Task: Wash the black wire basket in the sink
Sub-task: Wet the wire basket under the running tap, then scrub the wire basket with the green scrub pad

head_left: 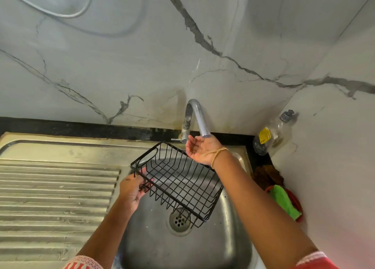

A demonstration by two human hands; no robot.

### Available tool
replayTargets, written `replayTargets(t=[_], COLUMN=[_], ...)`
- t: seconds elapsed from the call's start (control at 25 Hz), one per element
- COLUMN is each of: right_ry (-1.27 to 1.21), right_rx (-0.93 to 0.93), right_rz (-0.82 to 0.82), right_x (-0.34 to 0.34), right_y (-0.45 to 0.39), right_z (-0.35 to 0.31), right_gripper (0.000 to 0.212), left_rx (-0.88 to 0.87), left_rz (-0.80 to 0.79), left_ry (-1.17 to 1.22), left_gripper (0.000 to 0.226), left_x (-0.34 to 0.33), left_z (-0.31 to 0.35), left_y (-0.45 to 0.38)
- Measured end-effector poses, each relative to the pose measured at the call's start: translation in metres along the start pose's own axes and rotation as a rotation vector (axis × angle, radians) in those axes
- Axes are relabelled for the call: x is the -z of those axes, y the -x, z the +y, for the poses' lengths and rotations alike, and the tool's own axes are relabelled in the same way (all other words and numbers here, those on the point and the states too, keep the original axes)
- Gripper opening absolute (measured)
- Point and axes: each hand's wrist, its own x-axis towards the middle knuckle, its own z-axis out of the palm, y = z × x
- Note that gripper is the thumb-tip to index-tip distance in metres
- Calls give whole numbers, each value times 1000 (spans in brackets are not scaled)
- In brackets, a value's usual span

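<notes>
Fingers (142, 184) of the left hand (132, 189) clamped on the near-left corner of the black wire basket (178, 179), thumb outside, fingertips hooked through the wires. Basket held in the air over the sink (227, 238), tilted, open side up, far end raised toward the tap (199, 118) and near-right corner dipping above the drain (179, 221). Probably angled that way so water runs through the mesh and straight down into the bowl.

Right hand (199, 149) empty, palm up, fingers loosely apart and slightly cupped, directly under the spout, just past the basket's far rim. Looks like a check for flow (no stream visible, hard to say whether a trickle is there). Yellow thread tied round that wrist.

Further out: tap lever (175, 140) low on the left of the tap base, within easy reach of the cupped hand. Ribbed draining board (56, 187) to the left. On the right, against the wall, a clear soap bottle (272, 135) in the far corner, nearer a green cloth (286, 202) for scrubbing. Washing judged barely begun: basket positioned, water not yet clearly on.
</notes>
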Motion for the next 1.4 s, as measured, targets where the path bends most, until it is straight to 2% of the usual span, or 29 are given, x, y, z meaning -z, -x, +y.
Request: replayTargets(t=[0.12, 0.24, 0.32, 0.44, 0.72, 0.8, 0.88, 0.96, 1.04, 1.12, 1.28, 1.4], right_ry=[-114, -116, -89, 25, 662, 989, 1217, 1298, 1240, 1262, 1575, 1773], right_rx=[-36, -32, -23, 11, 177, 426, 630, 678, 643, 622, 532, 560], right_rz=[-29, -30, -20, 81, 223, 371, 467, 402, 239, 103, -94, -148], right_x=[-8, -10, -9, -10, -11, -5, 0, 2, 1, -9, -34, -36], right_y=[-4, 1, 7, 17, 37, 26, 10, -10, -36, -57, -66, -72], right_z=[13, 12, 10, 9, 1, -9, -15, -16, -13, -8, -6, -13], right_gripper=[36, 36, 37, 38, 31, 23, 23, 20, 12, 15, 36, 32], left_rx=[-19, -45, -60, -80, -103, -97, -85, -68, -67, -73, -76, -117], left_rz=[-20, -32, -47, -49, -48, -59, -90, -122, -129, -113, -79, -101], left_ry=[9, 38, 81, 86, 84, 68, 62, 72, 70, 61, 65, 16], left_gripper=[19, 21, 23, 21, 15, 15, 19, 23, 25, 28, 34, 28], left_x=[-3, -1, 1, 3, -4, -9, -13, -15, -13, -8, 10, 17], left_z=[2, 9, 14, 18, 16, 15, 13, 10, 7, 8, 19, 27], left_y=[4, 12, 18, 27, 29, 25, 21, 14, 6, -1, -13, -13])
